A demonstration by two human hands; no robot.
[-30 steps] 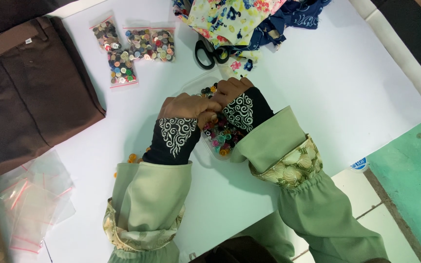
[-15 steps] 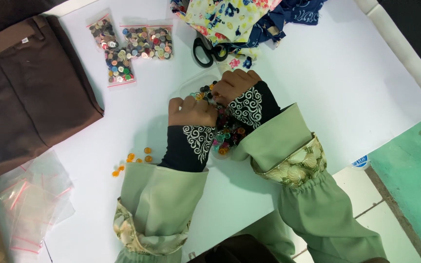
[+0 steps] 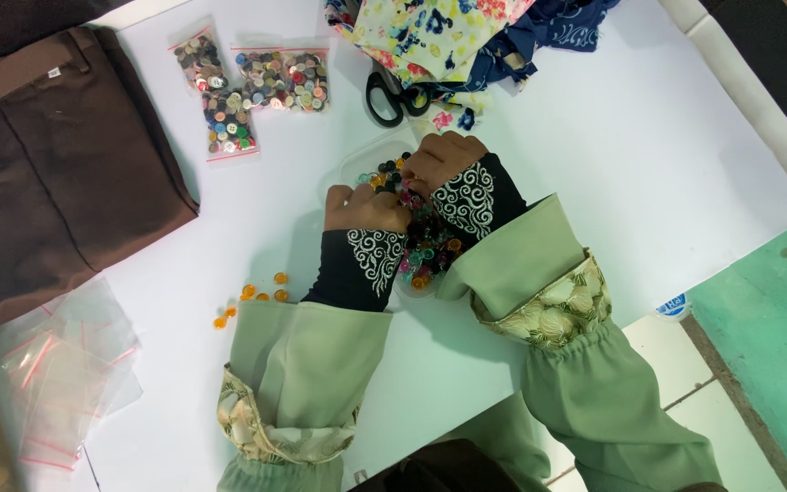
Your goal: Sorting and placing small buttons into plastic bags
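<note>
While both hands meet over the clear bag of buttons (image 3: 416, 246), its long axis is seen running from 11 to 5 o'clock on the counter (image 3: 594, 146).
The left hand (image 3: 366, 210), at 9 o'clock, and the right hand (image 3: 439, 162), at 12, are curled into the buttons; the grip itself cannot be told.

Sewing workroom: scissors (image 3: 392, 96), fabric scraps (image 3: 430, 32), bagged buttons (image 3: 252, 82).

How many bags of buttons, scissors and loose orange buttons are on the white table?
Filled bags of buttons: 3
Scissors: 1
Loose orange buttons: about 6, small and hard to count exactly
Total: about 10

Both hands, left and right, are in a clear bag of mixed buttons, too many to count.
</note>
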